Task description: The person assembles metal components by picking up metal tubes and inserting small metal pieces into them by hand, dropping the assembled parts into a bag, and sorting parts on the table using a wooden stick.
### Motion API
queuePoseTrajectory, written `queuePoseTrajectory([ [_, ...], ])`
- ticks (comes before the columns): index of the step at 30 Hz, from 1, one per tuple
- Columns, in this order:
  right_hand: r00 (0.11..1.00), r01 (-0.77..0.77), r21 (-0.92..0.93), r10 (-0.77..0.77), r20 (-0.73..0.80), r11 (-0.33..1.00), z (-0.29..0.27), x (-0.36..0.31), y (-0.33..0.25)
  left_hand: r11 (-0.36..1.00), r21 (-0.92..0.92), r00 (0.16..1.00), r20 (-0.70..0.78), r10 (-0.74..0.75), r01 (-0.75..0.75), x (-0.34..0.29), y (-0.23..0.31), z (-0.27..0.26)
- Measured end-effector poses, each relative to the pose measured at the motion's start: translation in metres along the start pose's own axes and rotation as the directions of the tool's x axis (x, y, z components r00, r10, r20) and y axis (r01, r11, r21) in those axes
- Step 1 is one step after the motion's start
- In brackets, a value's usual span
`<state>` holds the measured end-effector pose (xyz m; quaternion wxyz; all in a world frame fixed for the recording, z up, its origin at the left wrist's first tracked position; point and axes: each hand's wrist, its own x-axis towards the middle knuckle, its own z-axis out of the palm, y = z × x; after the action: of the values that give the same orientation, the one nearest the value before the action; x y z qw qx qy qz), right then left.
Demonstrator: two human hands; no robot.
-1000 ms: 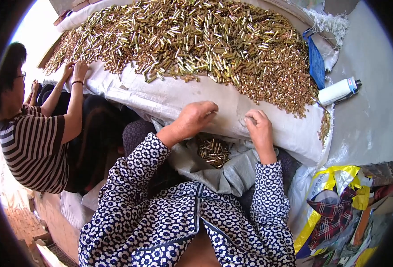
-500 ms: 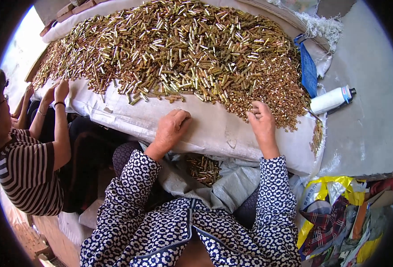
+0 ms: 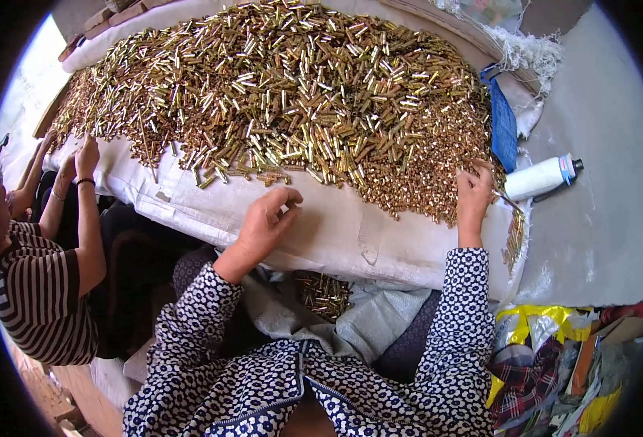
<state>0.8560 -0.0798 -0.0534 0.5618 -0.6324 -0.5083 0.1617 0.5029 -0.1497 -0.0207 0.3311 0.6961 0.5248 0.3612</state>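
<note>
A broad heap of brass-coloured metal sleeves [image 3: 292,87] covers the cloth-covered table [image 3: 321,226]. Small copper-coloured nut-like pieces [image 3: 416,182] lie along its right end. My left hand [image 3: 267,222] hovers over the bare cloth in front of the heap, thumb and forefinger apart, nothing visible between them. At the right end of the small pieces is my right hand [image 3: 473,197], its fingers bent together over them; whatever is at the fingertips is too small to make out. Below the table edge, a grey sack [image 3: 379,313] on my lap holds several assembled metal pieces [image 3: 325,295].
At the left, a person in a striped shirt [image 3: 41,298] has both hands at the heap's left end. A white bottle [image 3: 540,178] lies right of the table, beside a blue strip [image 3: 503,127]. Bags and cloth [image 3: 547,364] are piled at lower right.
My right hand has moved right and farther over the small pieces. My left hand has shifted slightly left, and its thumb and forefinger have spread. The view has shifted a little.
</note>
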Motion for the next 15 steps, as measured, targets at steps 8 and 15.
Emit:
queuePoseTrajectory([
  [8, 0.986, 0.018, -0.042, -0.011, 0.169, 0.999, -0.013, 0.037, 0.011, 0.918, 0.301, 0.958, -0.038, 0.284, -0.26, 0.139, 0.014, -0.008],
  [15, 0.975, 0.021, 0.107, -0.044, 0.217, 0.994, -0.034, 0.04, -0.044, 0.866, 0.373, 0.937, 0.028, 0.348, -0.333, 0.192, -0.022, 0.026],
])
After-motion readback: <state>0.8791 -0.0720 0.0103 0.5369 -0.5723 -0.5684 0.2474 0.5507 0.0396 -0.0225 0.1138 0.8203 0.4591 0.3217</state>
